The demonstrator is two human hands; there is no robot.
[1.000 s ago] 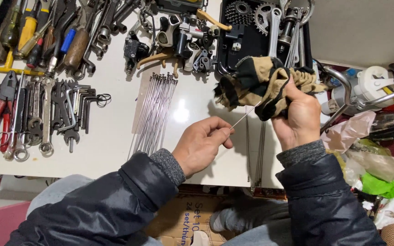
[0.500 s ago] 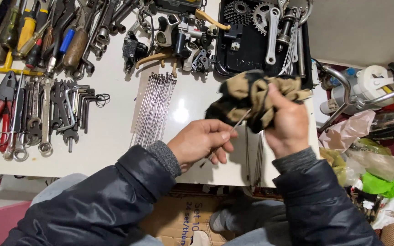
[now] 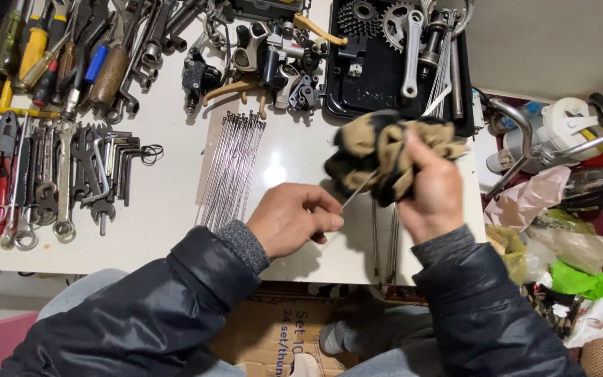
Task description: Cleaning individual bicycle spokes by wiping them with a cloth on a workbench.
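The left hand (image 3: 291,220) is pinching 1 thin metal spoke (image 3: 356,190) between thumb and fingertips, holding it low over the near edge of the white table (image 3: 176,230). The right hand (image 3: 433,187) is closing its fingers around a tan and black rag (image 3: 375,150), and that rag is wrapping the far part of the spoke, so only the short stretch between the 2 hands is showing. The spoke is slanting up from the left hand into the cloth. Judging by this, the step in hand is wiping the spoke clean by drawing it through the bunched rag. A bundle of spokes (image 3: 232,171) is lying on the table just left of the hands, and a few more spokes (image 3: 384,237) are lying under the right wrist, running to the table edge. Farther off, wrenches and hex keys (image 3: 85,174) are lying in a row at the left, and a black tray (image 3: 392,70) of bicycle parts is sitting beyond the rag. The next move is likely calling for a steady pinch on the bare end and firm pressure from the rag hand, so the thin wire is sliding straight without bending.
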